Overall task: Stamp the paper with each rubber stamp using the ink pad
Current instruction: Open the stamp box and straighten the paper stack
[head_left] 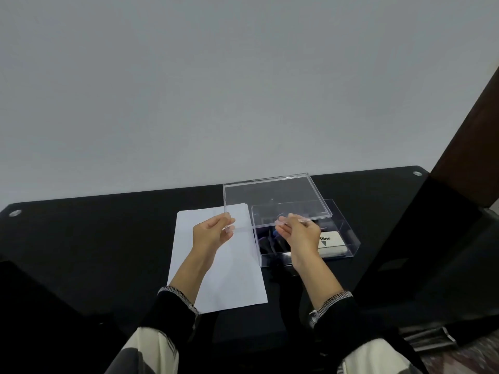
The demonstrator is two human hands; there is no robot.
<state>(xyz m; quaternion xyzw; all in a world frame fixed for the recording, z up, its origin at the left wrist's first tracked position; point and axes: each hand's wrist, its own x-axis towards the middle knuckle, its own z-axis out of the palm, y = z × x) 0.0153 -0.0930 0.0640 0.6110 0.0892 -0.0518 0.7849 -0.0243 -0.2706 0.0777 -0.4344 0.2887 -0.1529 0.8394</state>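
Black glass is covering the table (108,238), its near-left bolt cap (15,213) shining by the edge, as a person in dark, white-stitched sleeves is working at it. White paper (216,282) is lying flat on the left of centre, a plain unmarked sheet with its long side running away from the viewer, its far corner passing under the raised lid. Over the sheet the left hand (213,233) is hovering, thumb and fingertips pinching the near-left corner of a clear lid (272,197). That lid, a shallow transparent tray with thin bright edges, is being held in the air, tilted up at the far side, above and slightly left of its box. The right hand (299,234) is gripping the lid's near edge further along, fingers curled under and thumb on top in a pinch. Beneath it a clear box (348,238) is sitting on the table just right of the paper, touching or almost touching the sheet's edge. Inside, dark stamps (267,242) are standing in the left part, their shapes blurred through the wall and too small to count. A white ink pad (333,245) with black lettering and a dark triangle is lying closed in the box's right part. A dark brown panel (469,130) is rising at the far right.
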